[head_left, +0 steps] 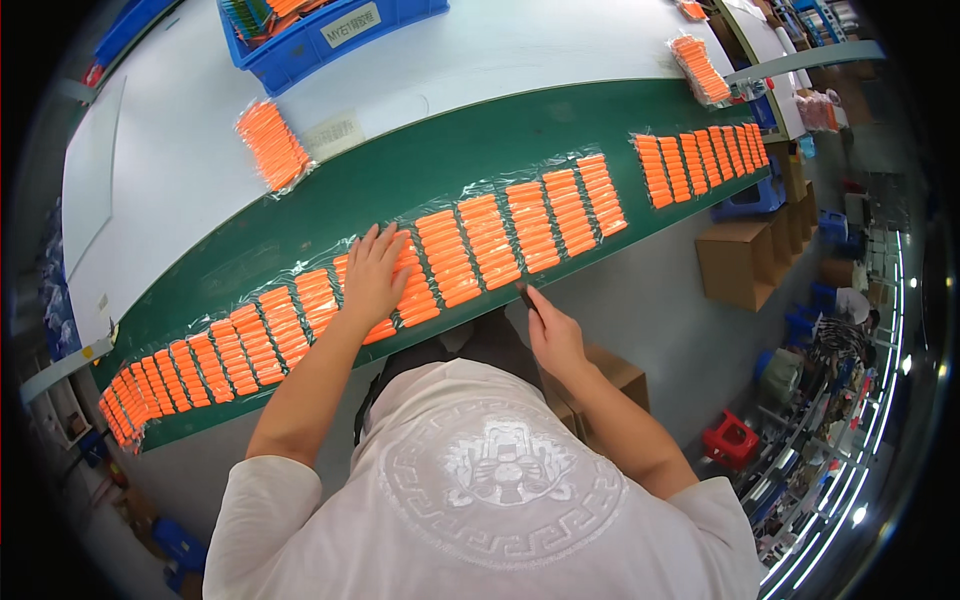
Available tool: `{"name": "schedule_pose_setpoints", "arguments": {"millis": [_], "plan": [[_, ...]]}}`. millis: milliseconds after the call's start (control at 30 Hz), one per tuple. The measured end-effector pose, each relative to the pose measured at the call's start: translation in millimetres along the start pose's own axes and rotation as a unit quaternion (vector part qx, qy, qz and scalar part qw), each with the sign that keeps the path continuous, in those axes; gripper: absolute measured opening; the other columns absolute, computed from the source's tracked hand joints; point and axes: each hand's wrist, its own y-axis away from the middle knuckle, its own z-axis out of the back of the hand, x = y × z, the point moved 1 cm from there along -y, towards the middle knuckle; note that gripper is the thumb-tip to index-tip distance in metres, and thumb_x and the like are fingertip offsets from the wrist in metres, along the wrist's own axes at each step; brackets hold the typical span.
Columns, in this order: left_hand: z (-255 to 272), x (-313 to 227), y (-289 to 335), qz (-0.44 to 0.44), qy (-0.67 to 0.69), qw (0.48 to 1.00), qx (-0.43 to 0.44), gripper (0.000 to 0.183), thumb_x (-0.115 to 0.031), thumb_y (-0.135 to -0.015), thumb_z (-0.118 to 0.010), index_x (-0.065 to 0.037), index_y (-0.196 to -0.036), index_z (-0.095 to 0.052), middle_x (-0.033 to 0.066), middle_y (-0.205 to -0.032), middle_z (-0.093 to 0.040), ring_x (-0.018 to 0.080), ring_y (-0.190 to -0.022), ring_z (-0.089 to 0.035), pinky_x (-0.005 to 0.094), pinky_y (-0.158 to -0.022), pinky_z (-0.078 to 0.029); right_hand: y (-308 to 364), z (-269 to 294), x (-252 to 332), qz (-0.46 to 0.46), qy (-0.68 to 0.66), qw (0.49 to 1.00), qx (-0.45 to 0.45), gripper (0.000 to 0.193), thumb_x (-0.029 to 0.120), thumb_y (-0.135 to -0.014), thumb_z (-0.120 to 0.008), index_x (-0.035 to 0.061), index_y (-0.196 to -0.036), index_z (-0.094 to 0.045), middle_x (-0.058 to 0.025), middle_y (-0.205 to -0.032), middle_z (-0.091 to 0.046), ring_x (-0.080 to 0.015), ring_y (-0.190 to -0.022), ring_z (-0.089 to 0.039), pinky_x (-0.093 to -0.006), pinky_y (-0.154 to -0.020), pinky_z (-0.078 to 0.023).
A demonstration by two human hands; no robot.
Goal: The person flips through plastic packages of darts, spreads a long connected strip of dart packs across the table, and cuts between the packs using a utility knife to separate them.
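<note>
A long strip of clear plastic packets [447,258] filled with short orange sticks lies across the green mat [560,125]. My left hand [374,278] rests flat on this strip, fingers stretched out over one column of sticks. Part of that column is hidden beneath the hand. At the near edge of the mat, my right hand [556,338] is closed around a slim dark-handled tool [526,296], whose tip points at the lower end of a column. What kind of tool it is cannot be made out. Past a gap to the right lies a shorter strip of the same orange packets [700,163].
Behind the mat, a blue bin [300,60] holding orange pieces stands on the white tabletop [480,55]. Loose orange bundles [272,147] lie at the mat's far edge. Cardboard boxes [745,260] and a red stool [730,440] are on the floor at right.
</note>
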Motion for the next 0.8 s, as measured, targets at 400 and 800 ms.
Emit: {"name": "schedule_pose_setpoints", "arguments": {"millis": [400,800], "plan": [[3.2,4.4,8.5,0.004,-0.029,0.999,0.036,0.063,-0.029,-0.084,-0.065,-0.012,-0.141,-0.044,0.0059,-0.149,-0.04,0.0308,-0.138,-0.034,0.0502,-0.113,-0.027,-134.7,-118.3,75.1,0.139,0.082,0.985,0.058,0.048,0.013,-0.09,-0.054,0.0026,-0.136,-0.045,-0.0141,-0.094,-0.068,-0.0319,-0.076,-0.066,-0.0434,-0.062,-0.052],[5.9,5.8,9.1,0.015,-0.039,0.999,0.033,0.065,-0.029,-0.084,-0.066,-0.011,-0.142,-0.043,0.0034,-0.149,-0.04,0.0272,-0.138,-0.034,0.0494,-0.113,-0.028,-99.7,-126.6,65.3,0.113,0.144,0.979,0.089,0.05,0.012,-0.088,-0.057,0.0037,-0.136,-0.047,-0.0145,-0.078,-0.066,-0.0313,-0.064,-0.065,-0.0425,-0.056,-0.051]]}}
